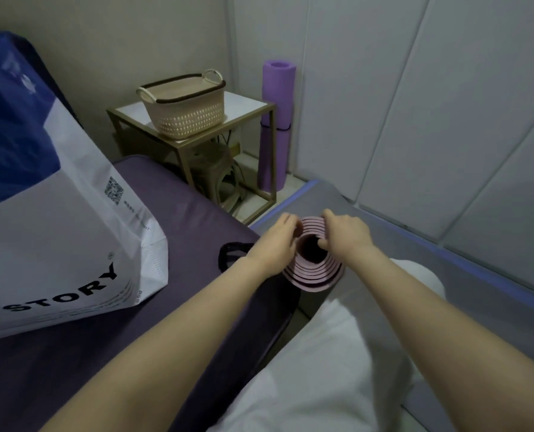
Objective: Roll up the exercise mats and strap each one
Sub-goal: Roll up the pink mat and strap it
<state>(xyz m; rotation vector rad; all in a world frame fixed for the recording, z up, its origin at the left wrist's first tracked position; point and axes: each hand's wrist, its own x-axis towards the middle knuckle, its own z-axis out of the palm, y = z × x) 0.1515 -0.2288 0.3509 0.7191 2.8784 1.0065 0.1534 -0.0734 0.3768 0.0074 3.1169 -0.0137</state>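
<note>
A pink rolled mat point(314, 277) stands on end in front of me, its spiral top facing up. My left hand point(273, 244) grips the roll's left rim, fingers curled over the edge. My right hand point(346, 233) grips the right rim with the thumb inside the dark hollow core. A black strap loop point(228, 255) lies on the purple bed just left of my left wrist. A grey mat with a blue edge point(415, 244) lies flat on the floor under the roll. A purple rolled mat point(275, 126) with a black strap round its middle stands upright in the far corner.
A large white and blue bag point(57, 213) lies on the purple bed point(181, 219) at left. A gold-framed side table point(253, 109) holds a cream basket point(184, 107); a stool sits beneath it. White wall panels close in on the right. My white-clad knees point(321, 369) are below.
</note>
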